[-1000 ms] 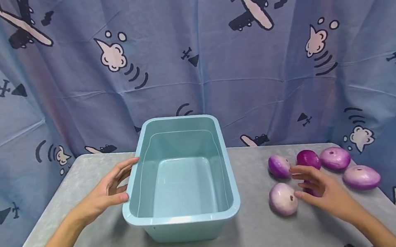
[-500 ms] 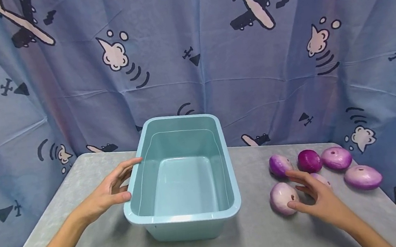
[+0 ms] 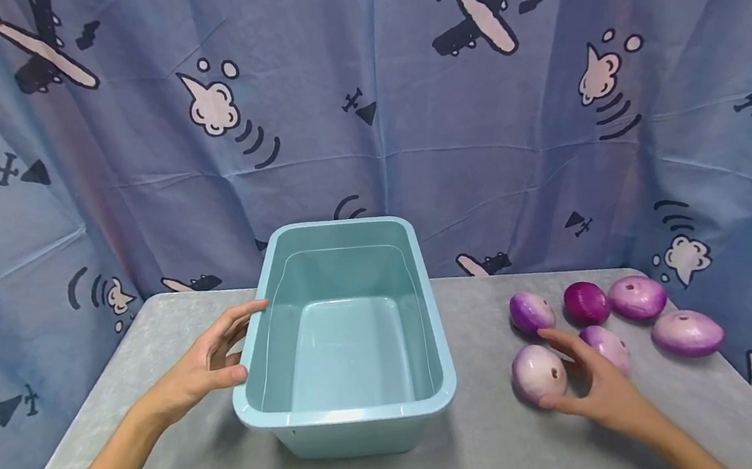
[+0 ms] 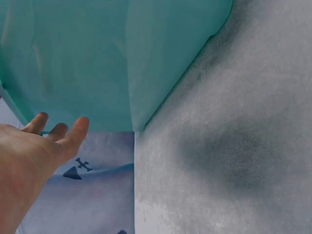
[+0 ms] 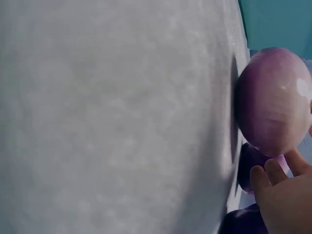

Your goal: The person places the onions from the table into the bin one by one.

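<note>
A light blue plastic basin point(image 3: 358, 414) stands on the table, nothing inside it. My left hand point(image 3: 204, 370) is at its left side, fingertips on the rim and thumb against the outer wall; in the left wrist view the left hand point(image 4: 36, 156) has loosely extended fingers by the wall. My right hand point(image 3: 599, 387) spreads around a pale purple-white onion point(image 3: 536, 376), index finger behind it and thumb at its front right. In the right wrist view the onion point(image 5: 273, 102) sits on the table, with the fingertips point(image 5: 274, 170) right at its side.
Further purple onions lie around the right hand: one behind point(image 3: 531, 312), a dark one point(image 3: 585, 303), one at the back right point(image 3: 637, 298), a long one point(image 3: 689, 333) and one beside the hand point(image 3: 606, 347). A patterned curtain point(image 3: 374, 108) hangs behind the grey table point(image 3: 491, 457).
My right hand has moved left and toward me from the onions behind, its thumb and index finger now around the pale onion. The left hand stays at the basin.
</note>
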